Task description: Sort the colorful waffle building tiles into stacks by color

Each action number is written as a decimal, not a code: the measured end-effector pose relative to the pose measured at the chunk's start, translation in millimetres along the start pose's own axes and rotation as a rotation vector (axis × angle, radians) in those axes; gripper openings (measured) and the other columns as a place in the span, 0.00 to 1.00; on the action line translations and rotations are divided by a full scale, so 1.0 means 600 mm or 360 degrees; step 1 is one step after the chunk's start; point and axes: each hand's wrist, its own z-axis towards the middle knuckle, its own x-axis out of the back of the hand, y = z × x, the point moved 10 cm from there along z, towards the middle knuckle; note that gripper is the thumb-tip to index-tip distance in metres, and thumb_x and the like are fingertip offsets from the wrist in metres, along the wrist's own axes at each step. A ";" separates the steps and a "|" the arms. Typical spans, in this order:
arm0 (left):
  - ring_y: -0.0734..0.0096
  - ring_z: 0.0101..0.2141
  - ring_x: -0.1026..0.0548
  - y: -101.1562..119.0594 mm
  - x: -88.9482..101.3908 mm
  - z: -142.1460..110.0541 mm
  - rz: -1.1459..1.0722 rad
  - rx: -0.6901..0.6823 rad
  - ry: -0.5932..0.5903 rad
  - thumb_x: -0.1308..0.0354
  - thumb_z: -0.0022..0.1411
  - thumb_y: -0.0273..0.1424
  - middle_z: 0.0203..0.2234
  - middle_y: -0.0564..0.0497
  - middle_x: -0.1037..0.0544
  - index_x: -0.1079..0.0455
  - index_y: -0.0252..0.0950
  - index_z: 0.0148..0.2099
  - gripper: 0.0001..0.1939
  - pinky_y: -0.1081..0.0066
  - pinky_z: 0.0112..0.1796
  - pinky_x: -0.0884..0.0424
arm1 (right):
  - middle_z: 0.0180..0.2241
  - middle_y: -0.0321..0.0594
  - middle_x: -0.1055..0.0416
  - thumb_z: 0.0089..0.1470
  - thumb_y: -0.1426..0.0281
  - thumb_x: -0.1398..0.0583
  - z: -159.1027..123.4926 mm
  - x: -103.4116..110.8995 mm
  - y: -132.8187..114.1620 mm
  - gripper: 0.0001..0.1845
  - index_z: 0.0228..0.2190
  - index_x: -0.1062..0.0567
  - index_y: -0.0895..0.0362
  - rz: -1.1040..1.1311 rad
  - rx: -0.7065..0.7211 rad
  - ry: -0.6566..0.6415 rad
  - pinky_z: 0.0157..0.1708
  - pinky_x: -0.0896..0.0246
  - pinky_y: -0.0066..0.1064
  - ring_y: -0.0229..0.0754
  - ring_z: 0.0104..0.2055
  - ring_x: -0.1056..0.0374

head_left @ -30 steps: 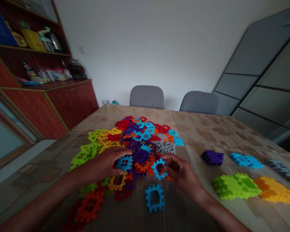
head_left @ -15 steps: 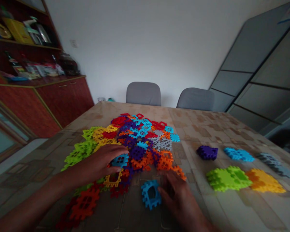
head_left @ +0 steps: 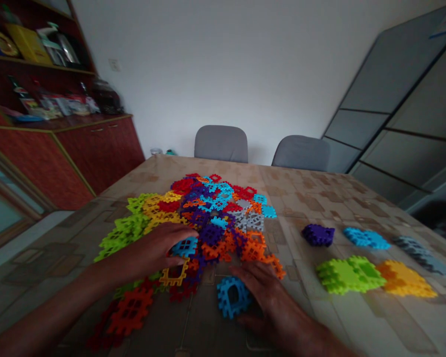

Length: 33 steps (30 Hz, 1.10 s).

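Observation:
My left hand (head_left: 171,245) pinches a blue interlocking building block (head_left: 186,246) with a window-pane pattern, at the near side of a mixed pile of blocks. On the table in front of me lie blue frame-shaped blocks (head_left: 223,303), seemingly stacked, with an opening in the middle. My right hand (head_left: 269,295) grips them from the right, fingers at the upper corner and thumb at the lower one. A yellow frame block (head_left: 174,273) sits just below my left hand. Nearer me lies an orange-red window block (head_left: 131,310).
The pile holds lime green blocks (head_left: 124,233), grey blocks (head_left: 252,220) and orange blocks (head_left: 253,245). To the right stand separate stacks: purple (head_left: 318,235), light blue (head_left: 367,238), grey (head_left: 423,255), lime green (head_left: 351,275) and yellow-orange (head_left: 407,278). Two chairs (head_left: 221,144) stand behind the table.
My right hand has brought a blue frame block from beside the pile down to the one on the table, and its fingers have shifted around them. My left hand keeps its hold.

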 end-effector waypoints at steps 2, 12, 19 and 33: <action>0.48 0.59 0.31 -0.002 -0.002 0.001 0.0024 -0.0010 0.0012 0.37 0.66 0.44 0.61 0.46 0.28 0.34 0.49 0.66 0.29 0.56 0.60 0.36 | 0.64 0.48 0.36 0.49 0.74 0.30 0.000 0.004 -0.003 0.46 0.66 0.39 0.51 -0.0007 0.0030 0.0052 0.64 0.44 0.49 0.56 0.65 0.41; 0.49 0.62 0.33 0.015 0.036 0.016 0.0168 0.0033 0.0234 0.41 0.68 0.40 0.64 0.44 0.32 0.36 0.44 0.67 0.27 0.53 0.61 0.38 | 0.65 0.47 0.38 0.50 0.75 0.32 0.012 -0.015 -0.011 0.46 0.66 0.42 0.54 -0.0061 0.0014 -0.0129 0.67 0.50 0.46 0.52 0.66 0.43; 0.55 0.57 0.28 0.080 0.023 0.010 0.0045 -0.0071 0.0091 0.42 0.70 0.35 0.57 0.48 0.25 0.31 0.46 0.62 0.20 0.59 0.57 0.34 | 0.65 0.50 0.38 0.48 0.75 0.30 0.009 -0.017 -0.001 0.50 0.68 0.44 0.57 -0.0042 -0.0052 -0.0166 0.66 0.48 0.46 0.54 0.66 0.43; 0.50 0.57 0.30 0.205 -0.071 0.006 0.0120 -0.0208 -0.0255 0.24 0.53 0.36 0.51 0.48 0.22 0.27 0.43 0.53 0.26 0.46 0.64 0.52 | 0.69 0.53 0.47 0.44 0.75 0.30 0.007 -0.025 0.012 0.56 0.69 0.48 0.60 -0.0078 -0.0126 -0.0102 0.67 0.50 0.49 0.56 0.69 0.47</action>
